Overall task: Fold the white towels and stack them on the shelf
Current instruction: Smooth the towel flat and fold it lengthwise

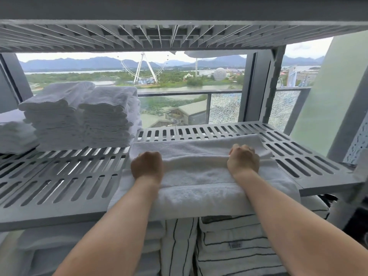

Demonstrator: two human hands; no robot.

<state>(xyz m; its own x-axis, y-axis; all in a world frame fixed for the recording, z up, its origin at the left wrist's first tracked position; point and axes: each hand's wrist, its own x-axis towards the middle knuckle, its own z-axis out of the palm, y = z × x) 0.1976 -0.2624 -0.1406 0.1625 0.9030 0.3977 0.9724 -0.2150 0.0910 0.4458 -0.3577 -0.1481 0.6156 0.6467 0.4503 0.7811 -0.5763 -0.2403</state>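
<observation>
A white towel (199,176) lies across the right half of the grey slatted shelf (65,182), its near part hanging over the front edge. My left hand (147,165) grips a fold of the towel on its left side, fingers curled under. My right hand (243,159) grips the same fold on its right side. The fold is raised a little above the layer beneath. Two tall stacks of folded white towels (83,116) stand at the back left of the shelf.
A lower pile of white towels (14,134) sits at the far left. Striped folded towels (235,248) and plain white ones (59,242) fill the shelf below. Another slatted shelf (179,34) hangs close overhead. A window and balcony rail lie behind.
</observation>
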